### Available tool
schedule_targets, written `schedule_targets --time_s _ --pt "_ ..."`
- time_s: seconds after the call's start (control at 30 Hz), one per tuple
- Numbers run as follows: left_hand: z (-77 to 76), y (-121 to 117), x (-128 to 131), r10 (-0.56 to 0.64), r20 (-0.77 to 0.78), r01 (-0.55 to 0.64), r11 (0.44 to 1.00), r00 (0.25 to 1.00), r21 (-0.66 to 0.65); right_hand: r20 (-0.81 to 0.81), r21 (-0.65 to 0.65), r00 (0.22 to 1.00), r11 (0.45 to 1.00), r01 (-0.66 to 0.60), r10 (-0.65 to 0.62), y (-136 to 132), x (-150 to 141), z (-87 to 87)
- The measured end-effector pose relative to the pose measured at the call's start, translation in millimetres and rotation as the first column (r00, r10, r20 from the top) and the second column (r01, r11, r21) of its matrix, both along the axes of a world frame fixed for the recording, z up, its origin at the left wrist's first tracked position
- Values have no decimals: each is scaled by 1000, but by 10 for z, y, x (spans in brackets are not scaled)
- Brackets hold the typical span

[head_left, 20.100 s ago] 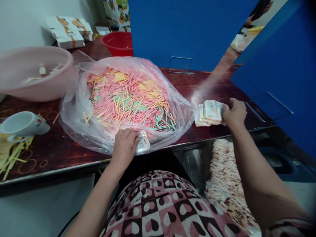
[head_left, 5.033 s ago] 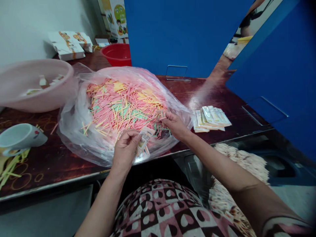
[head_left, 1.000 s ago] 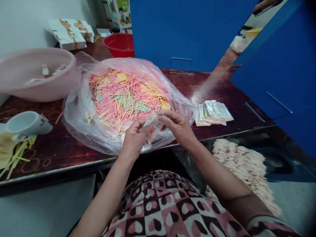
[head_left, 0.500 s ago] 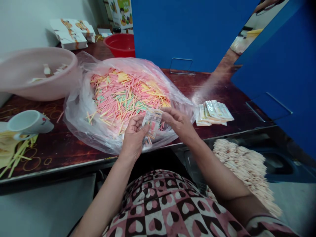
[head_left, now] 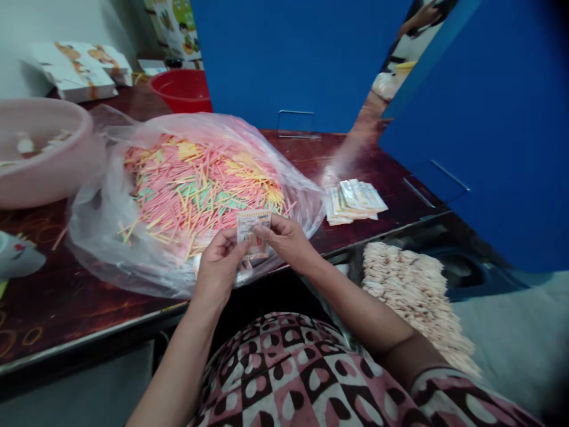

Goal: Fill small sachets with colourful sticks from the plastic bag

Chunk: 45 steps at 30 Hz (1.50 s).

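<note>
Both my hands are over the front of a clear plastic bag [head_left: 100,222] filled with thin pink, yellow and green sticks [head_left: 200,193]. My left hand [head_left: 217,267] and my right hand [head_left: 287,240] pinch a small printed sachet [head_left: 253,228] between them. More joined sachets [head_left: 251,261] hang below it, partly hidden by my fingers. To the right of the bag, a small stack of flat sachets [head_left: 355,201] lies on the dark red table [head_left: 302,157], apart from my hands.
A pink basin [head_left: 44,157] and a white mug [head_left: 15,255] stand left of the bag, with a red bowl [head_left: 180,90] and white boxes [head_left: 75,71] behind. Blue panels [head_left: 288,59] rise at the back. A long heap of sachets [head_left: 409,293] lies below the table's right edge.
My hands have moved closer together around the sachet, which now stands more upright. The whole scene has shifted left in view as my head turned right.
</note>
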<state>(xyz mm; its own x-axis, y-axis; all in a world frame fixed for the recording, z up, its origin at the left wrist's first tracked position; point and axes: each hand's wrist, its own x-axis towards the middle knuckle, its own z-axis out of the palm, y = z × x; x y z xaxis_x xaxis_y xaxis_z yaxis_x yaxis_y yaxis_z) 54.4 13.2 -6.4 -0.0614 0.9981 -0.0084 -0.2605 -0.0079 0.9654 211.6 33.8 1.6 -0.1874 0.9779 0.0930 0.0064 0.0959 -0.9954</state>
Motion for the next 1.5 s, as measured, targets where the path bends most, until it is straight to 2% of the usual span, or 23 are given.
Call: schedule_targets --time_s 0.07,0.13,0.2,0.3,0.4,0.43,0.5,0.6,0.67,0.73,0.9,0.97,1.0,1.03,1.07,1.1,1.13,1.17,1.23,1.27,1.33,1.4,1.5 --pt "1 -33 -64 18 -69 -14 999 997 47 12 46 996 995 88 -88 28 188 -20" --pt "17 -85 -183 52 -223 -27 993 974 115 51 95 973 971 218 -223 87 531 -3" --pt "23 -141 -334 110 -448 -13 977 887 214 130 158 908 913 377 -398 174 1012 50" --pt "-46 -181 -535 200 -674 104 918 711 382 248 326 722 758 565 -646 352 1831 148" --pt "-201 -159 -618 272 -749 221 846 604 485 408 440 500 644 625 -764 545 2478 162" --pt "-251 -147 -620 288 -771 247 834 567 493 477 455 422 628 632 -771 601 2611 128" --pt "-322 -129 -599 314 -826 281 833 468 476 641 436 289 647 625 -711 682 2743 5" --pt "-345 -122 -552 355 -896 305 851 266 427 801 417 136 706 572 -583 708 2707 -240" --pt "-332 -119 -528 368 -914 310 860 171 404 821 439 84 718 541 -565 682 2644 -359" --pt "-327 -108 -512 374 -917 305 865 138 398 816 450 74 710 541 -573 651 2611 -396" --pt "-370 -77 -521 423 -892 300 840 159 452 673 596 121 632 496 -730 550 2481 -169" --pt "-354 -79 -541 448 -870 276 827 204 490 595 650 209 617 443 -776 437 2235 -31" --pt "-326 -84 -548 468 -853 257 816 231 517 550 652 310 631 420 -776 358 2049 30" --pt "-286 -92 -548 493 -831 237 802 258 549 509 610 451 677 412 -733 266 1826 80" --pt "-235 -102 -539 517 -807 220 784 284 580 470 524 600 752 400 -648 167 1575 117" --pt "-179 -114 -520 536 -785 211 767 309 607 456 383 756 870 310 -470 67 1309 138" --pt "-122 -128 -490 547 -768 213 750 334 627 420 238 870 957 167 -256 -29 1044 145" --pt "-71 -142 -451 550 -755 225 734 356 641 355 118 933 993 12 -53 -114 796 137" --pt "-2 -174 -361 541 -740 271 702 400 659 186 -14 964 982 -189 188 -238 400 89" --pt "11 -189 -319 531 -736 294 688 420 664 125 -50 962 970 -238 243 -274 268 57" --pt "5 -216 -263 496 -739 317 685 457 656 48 -85 968 967 -241 246 -304 136 -10" --pt "-22 -234 -252 420 -754 289 741 506 607 22 -100 980 976 -194 197 -305 136 -59" --pt "-39 -248 -285 191 -743 192 897 642 397 -12 -100 990 985 -143 143 -315 206 -90"
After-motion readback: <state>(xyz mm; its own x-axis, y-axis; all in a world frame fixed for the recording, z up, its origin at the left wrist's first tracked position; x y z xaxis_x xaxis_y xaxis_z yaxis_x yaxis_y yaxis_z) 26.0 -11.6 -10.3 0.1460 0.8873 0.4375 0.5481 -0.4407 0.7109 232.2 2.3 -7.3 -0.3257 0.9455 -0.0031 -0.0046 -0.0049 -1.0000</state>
